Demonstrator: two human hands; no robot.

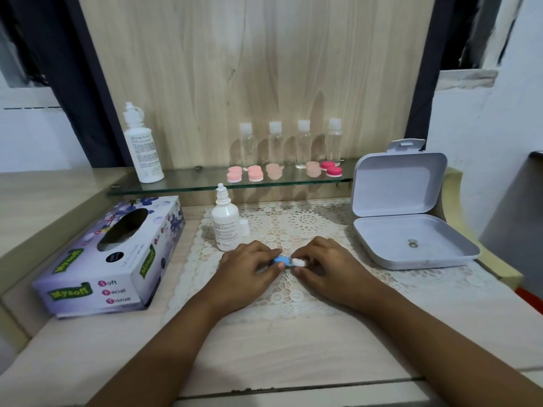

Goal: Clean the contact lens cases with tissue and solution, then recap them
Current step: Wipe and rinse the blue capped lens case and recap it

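A small contact lens case (286, 262) with a blue cap on its left half and a white cap on its right half lies on the lace mat (305, 227). My left hand (249, 267) pinches the blue side, my right hand (326, 265) pinches the white cap. A small white solution bottle (224, 223) stands uncapped just behind my left hand, its loose cap (244, 227) beside it. The tissue box (114, 257) lies to the left. Several pink lens cases (283, 171) sit in a row on the glass shelf.
A tall white solution bottle (142, 149) stands at the left end of the glass shelf (188, 183). Several clear bottles (291, 143) line the wooden back panel. An open grey hinged box (408, 221) sits at the right, lid upright.
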